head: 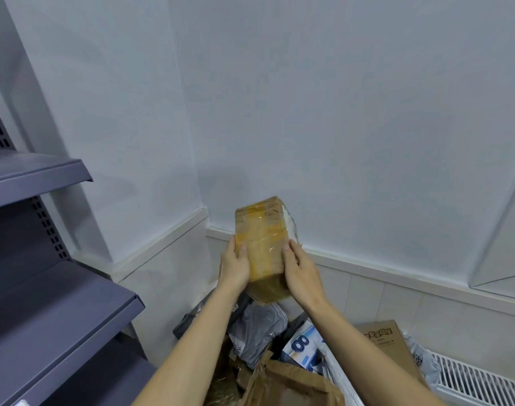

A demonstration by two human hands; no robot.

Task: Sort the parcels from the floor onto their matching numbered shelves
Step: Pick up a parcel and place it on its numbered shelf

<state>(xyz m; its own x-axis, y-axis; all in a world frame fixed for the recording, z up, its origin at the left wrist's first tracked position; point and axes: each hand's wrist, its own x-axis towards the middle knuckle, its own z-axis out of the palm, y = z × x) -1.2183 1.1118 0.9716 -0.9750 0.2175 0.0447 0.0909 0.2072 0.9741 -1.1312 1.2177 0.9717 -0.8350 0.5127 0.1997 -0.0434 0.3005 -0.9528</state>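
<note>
Both hands on the taped box [262, 244], held up in front of the wall above the floor pile [268, 347]: left hand [235, 265] grips its left edge, right hand [301, 271] grips the right. No number readable from here, so rotate to find the label w/o loosening grip, then match to a shelf [39, 174] on the left. Tape looks slick, so support the bottom.

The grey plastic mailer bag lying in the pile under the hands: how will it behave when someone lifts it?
The grey mailer bag is wrinkled and slumped over the pile, so it would probably sag and fold rather than stay stiff. Its film looks smooth, so it may slip in a loose grip. It lies partly under other parcels, so pulling may shift them.
</note>
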